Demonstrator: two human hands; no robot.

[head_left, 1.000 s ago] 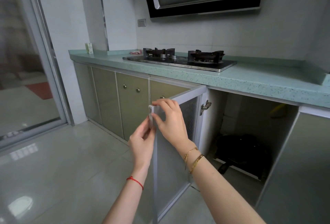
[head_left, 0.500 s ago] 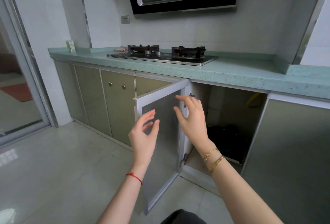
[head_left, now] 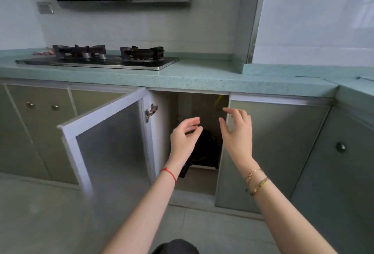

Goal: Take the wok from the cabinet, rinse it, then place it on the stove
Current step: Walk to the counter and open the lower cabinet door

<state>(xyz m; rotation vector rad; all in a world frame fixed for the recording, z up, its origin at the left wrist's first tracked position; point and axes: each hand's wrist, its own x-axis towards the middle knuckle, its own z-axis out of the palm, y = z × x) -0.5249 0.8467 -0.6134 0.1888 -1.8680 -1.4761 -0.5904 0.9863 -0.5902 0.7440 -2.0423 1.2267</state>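
With the door point(head_left: 107, 142) wide open to let me in, I hold my left hand point(head_left: 183, 138) and right hand point(head_left: 237, 134) spread and empty, ready to grab the dark wok point(head_left: 207, 147) low in the cabinet point(head_left: 197, 181).

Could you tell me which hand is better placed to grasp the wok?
Probably the left hand: open, directly before the wok, whose handle points toward its wrist; the right hand hovers by the closed door.

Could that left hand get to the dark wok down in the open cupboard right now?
Probably yes. The grey-panelled cabinet door stands swung wide, the left hand is open and empty before the opening, and the black round wok sits low inside with nothing visible in front of it.
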